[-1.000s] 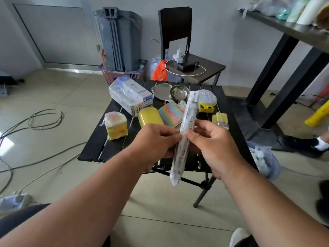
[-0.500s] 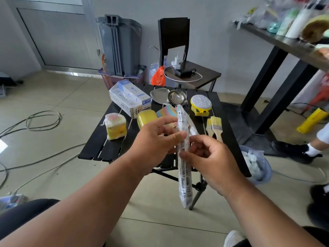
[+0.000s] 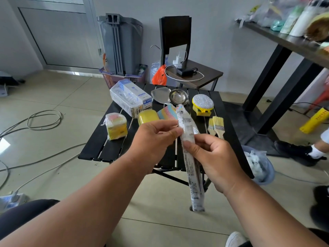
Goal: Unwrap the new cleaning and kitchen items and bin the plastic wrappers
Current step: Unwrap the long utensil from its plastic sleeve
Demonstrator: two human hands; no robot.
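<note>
1. A long plastic-wrapped item point(image 3: 189, 154) is held nearly upright above the near edge of the black slatted table point(image 3: 99, 148).
2. Its upper part is pinched by the left hand point(image 3: 153, 139), thumb and fingers curled.
3. Its middle is gripped by the right hand point(image 3: 216, 157).
4. A wrapped sponge pack point(image 3: 116, 128) lies on the table's left side.
5. A blue bin point(image 3: 263, 172) holding wrappers stands just right of the table.

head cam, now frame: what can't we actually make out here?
- Long packet pinched by left hand and right hand: contents unclear through the printed, glary wrapper; print too small to read.
- Whether the wrapper's top is torn yet: too blurred to tell.
- Bin on the floor: partly hidden behind the right hand and table.
- Shelf items top right: blurred and cut by the frame edge.
</note>
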